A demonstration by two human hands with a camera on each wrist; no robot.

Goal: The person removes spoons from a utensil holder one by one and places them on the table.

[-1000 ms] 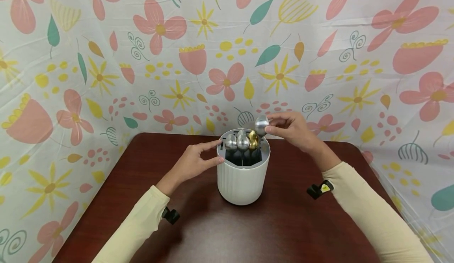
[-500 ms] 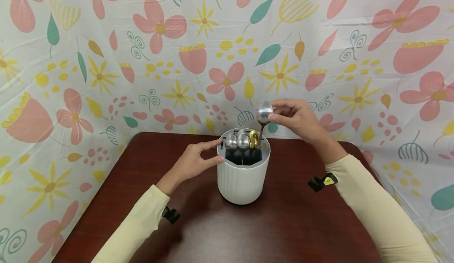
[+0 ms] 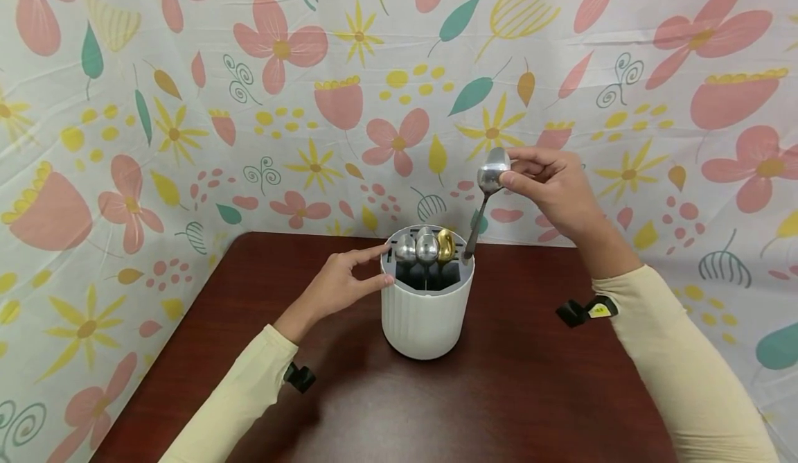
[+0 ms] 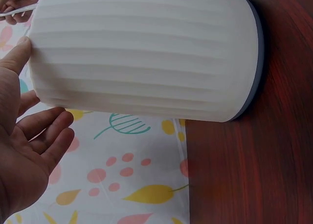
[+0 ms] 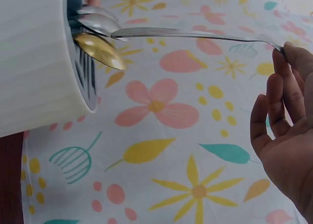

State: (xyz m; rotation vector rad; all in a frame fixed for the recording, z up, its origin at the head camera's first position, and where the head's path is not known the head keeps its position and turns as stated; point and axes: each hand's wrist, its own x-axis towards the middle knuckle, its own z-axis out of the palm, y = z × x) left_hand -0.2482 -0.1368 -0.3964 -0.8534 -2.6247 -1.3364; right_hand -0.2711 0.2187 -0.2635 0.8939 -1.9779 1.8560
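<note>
My right hand (image 3: 551,187) pinches a silver spoon (image 3: 494,170) by its bowl, between thumb and fingers. Its long handle (image 5: 186,34) slants down, with the end clear of the slots beside the rim of a white ribbed cutlery holder (image 3: 424,328). Two silver spoons (image 3: 427,247) and a gold spoon (image 3: 445,247) stand bowl-up in that holder. My left hand (image 3: 339,284) touches the holder's left rim, thumb in front and forefinger behind. In the left wrist view, the other fingers (image 4: 46,136) are loosely bent beside the ribbed wall.
The holder stands on a dark reddish-brown table (image 3: 530,380), near its back edge. Behind it hangs a white sheet (image 3: 399,47) printed with flowers and leaves. Dark openings and slots show in the holder's grey top (image 3: 464,269).
My right hand has risen and moved right, drawing the spoon up out of the holder so that its handle shows. The left hand has kept its place at the rim.
</note>
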